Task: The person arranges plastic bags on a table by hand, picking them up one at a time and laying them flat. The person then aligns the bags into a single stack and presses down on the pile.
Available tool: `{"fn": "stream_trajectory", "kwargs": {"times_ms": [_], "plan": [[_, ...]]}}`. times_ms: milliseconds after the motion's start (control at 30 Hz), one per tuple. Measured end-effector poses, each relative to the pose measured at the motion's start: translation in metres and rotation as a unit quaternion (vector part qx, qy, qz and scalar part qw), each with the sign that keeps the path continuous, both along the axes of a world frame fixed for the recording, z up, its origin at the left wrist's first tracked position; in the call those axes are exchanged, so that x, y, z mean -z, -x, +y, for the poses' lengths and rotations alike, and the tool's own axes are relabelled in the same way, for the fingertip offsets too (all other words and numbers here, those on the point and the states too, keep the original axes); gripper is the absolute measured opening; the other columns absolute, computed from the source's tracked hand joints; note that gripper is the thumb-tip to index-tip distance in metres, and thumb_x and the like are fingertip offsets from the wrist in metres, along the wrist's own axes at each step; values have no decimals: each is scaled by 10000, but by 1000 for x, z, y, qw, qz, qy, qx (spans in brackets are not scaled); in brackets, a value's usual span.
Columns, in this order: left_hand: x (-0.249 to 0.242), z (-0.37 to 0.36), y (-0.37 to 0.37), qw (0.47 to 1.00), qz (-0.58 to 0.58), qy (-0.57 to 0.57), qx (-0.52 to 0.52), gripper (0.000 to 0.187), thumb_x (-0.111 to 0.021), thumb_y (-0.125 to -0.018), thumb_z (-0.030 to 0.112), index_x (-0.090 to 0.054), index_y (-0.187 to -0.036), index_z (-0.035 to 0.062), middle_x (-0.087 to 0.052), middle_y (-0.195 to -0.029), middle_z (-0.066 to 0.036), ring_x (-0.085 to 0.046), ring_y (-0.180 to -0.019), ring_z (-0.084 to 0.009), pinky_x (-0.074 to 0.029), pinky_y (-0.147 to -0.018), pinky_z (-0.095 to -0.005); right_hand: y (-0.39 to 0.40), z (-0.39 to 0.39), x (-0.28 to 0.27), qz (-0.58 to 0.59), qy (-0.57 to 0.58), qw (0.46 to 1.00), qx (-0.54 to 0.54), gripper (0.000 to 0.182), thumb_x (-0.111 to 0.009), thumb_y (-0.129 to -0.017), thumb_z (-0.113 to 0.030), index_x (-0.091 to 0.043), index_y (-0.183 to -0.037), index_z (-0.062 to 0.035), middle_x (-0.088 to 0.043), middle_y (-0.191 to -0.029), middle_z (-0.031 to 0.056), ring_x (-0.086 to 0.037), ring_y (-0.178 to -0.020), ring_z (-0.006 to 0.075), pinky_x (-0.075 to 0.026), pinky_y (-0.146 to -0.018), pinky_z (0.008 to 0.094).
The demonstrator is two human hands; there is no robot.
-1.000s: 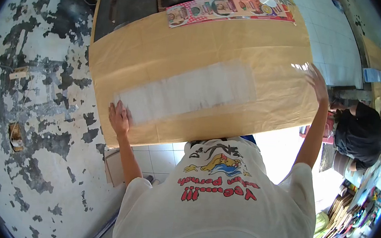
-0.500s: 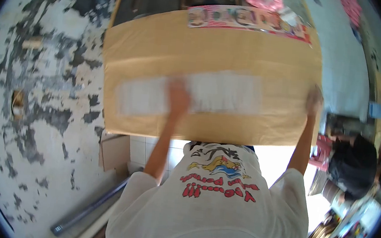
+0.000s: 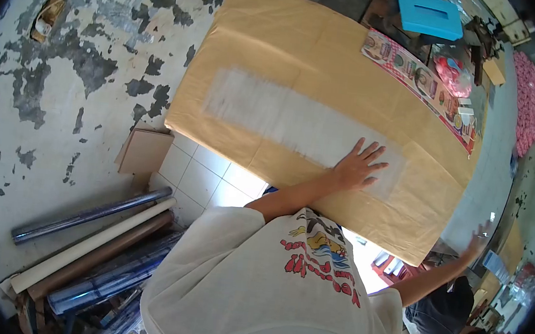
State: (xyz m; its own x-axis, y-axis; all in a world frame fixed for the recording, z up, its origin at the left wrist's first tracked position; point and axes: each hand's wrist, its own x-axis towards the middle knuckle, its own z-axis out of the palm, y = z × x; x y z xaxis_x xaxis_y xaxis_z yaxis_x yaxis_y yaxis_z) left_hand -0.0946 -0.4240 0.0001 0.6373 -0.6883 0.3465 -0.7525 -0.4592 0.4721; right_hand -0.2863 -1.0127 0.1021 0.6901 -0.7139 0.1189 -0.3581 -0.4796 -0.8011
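My left hand [image 3: 359, 166] lies flat with its fingers spread on a whitish, see-through strip [image 3: 285, 117], near the strip's right end. Beneath the strip is a table covered in brown paper [image 3: 280, 36]. Out past the table's right edge, my right hand [image 3: 479, 239] is raised away from the strip, its fingers apart. A small bright spot shows at that hand, too small to make out.
A printed pink strip [image 3: 420, 82] lies along the table's far right, with a pink plastic bag [image 3: 453, 75] and a blue plastic case [image 3: 430, 16] beyond. Rolls of sheeting [image 3: 96, 241] lie at the lower left. Another person [image 3: 443, 313] is low at the right.
The view has turned, so the table now slants. My left hand has slid toward the strip's right end. My right hand has left the table's right edge and moved outward.
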Motion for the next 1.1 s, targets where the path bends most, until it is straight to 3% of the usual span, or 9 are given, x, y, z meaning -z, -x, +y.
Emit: {"fn": "stream_trajectory", "kwargs": {"times_ms": [33, 133, 267, 400, 533, 600, 633, 733, 1100], "plan": [[2, -1, 0, 1000, -10, -7, -7, 534, -566, -892, 409, -521, -1376, 187, -337, -1523, -170, -262, -1424, -350, -135, -1144, -628, -28, 56, -66, -47, -55, 997, -8, 609, -470, -898, -73, -349, -1495, -62, -397, -1514, 103, -406, -1368, 276, -375, -1059, 389], [12, -3, -2, 999, -29, -25, -15, 527, -547, -896, 382, -520, -1376, 168, -338, -1524, -168, -265, -1424, -346, -136, -1146, -623, -117, 222, -201, -62, 43, 990, -116, 561, -372, -985, -267, -334, -1494, -34, -401, -1511, 102, -390, -1386, 279, -352, -1113, 413], [28, -18, 8, 998, -40, -37, -20, 565, -534, -891, 380, -507, -1381, 99, -318, -1536, -179, -268, -1425, -343, -131, -1149, -620, -227, 440, -263, -89, 28, 960, -264, 529, -362, -988, -249, -388, -1460, -13, -428, -1488, 125, -425, -1364, 279, -362, -1113, 423], [7, -2, 6, 983, -10, -169, 65, 598, -555, -886, 350, -460, -1409, 77, -284, -1553, -182, -250, -1437, -329, -118, -1169, -589, -310, 621, -176, -154, 11, 918, -366, 544, -419, -978, -238, -361, -1457, 14, -378, -1510, 165, -369, -1388, 313, -277, -1151, 413], [6, 21, 30, 989, 24, -106, 97, 617, -566, -882, 337, -433, -1423, 70, -266, -1560, -180, -237, -1444, -324, -114, -1177, -572, -334, 811, -18, -160, 108, 875, -443, 604, -471, -974, -256, -307, -1457, 67, -312, -1539, 204, -272, -1437, 358, -191, -1189, 416], [2, 28, 39, 988, 55, -81, 121, 628, -572, -881, 331, -420, -1429, 67, -258, -1563, -179, -230, -1448, -322, -112, -1181, -564, -318, 862, 31, -90, 215, 810, -538, 652, -437, -992, -302, -226, -1477, 79, -213, -1563, 241, -176, -1464, 377, -110, -1175, 550], [0, 32, 42, 986, 74, -67, 133, 633, -575, -880, 327, -413, -1433, 65, -253, -1565, -179, -227, -1449, -320, -111, -1183, -560, -309, 874, 57, -17, 286, 767, -574, 658, -436, -995, -327, -227, -1488, 55, -198, -1573, 225, -158, -1473, 361, -90, -1162, 599], [-2, 43, 56, 974, 151, -21, 170, 651, -584, -877, 317, -393, -1443, 60, -240, -1570, -178, -217, -1455, -317, -108, -1188, -547, -285, 881, 111, 72, 319, 733, -597, 614, -359, -1007, -468, -309, -1509, -118, -222, -1596, 107, -160, -1482, 285, -79, -1153, 634], [-30, 86, 75, 760, 578, 80, 287, 723, -617, -868, 281, -319, -1481, 41, -192, -1590, -174, -181, -1474, -302, -96, -1210, -501, -276, 869, 108, 47, 318, 720, -615, 638, -370, -977, -561, -342, -1498, -193, -251, -1589, 6, -175, -1475, 227, -67, -1171, 609]]}}
